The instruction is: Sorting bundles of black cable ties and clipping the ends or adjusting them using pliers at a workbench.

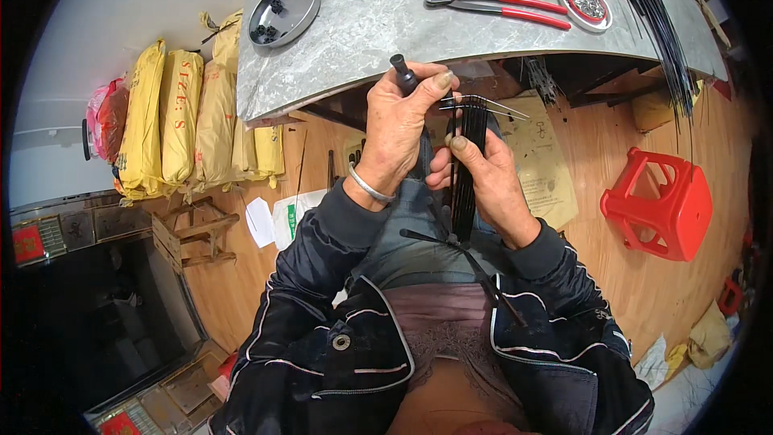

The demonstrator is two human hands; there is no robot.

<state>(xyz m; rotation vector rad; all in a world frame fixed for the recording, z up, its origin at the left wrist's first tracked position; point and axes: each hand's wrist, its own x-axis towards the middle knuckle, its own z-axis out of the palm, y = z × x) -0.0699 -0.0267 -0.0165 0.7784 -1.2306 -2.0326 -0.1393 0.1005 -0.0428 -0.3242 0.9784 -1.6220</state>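
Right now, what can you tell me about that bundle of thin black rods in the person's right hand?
The bundle of thin black rods is slim and tightly packed, its rods nearly parallel, running up and down the picture. At its upper end, thin silvery wires, metal by their look, bend off rightward. The right hand grips it, thumb across the front. Its lower part lies over the blue-grey trousers; exactly where it ends is unclear. Whether the left hand touches its top is hard to tell.

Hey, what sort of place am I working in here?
Most likely a small workshop, perhaps set up in a home. Red-handled pliers and a white dish of small silvery pieces lie on the grey table, and bulky yellow sacks line the left.
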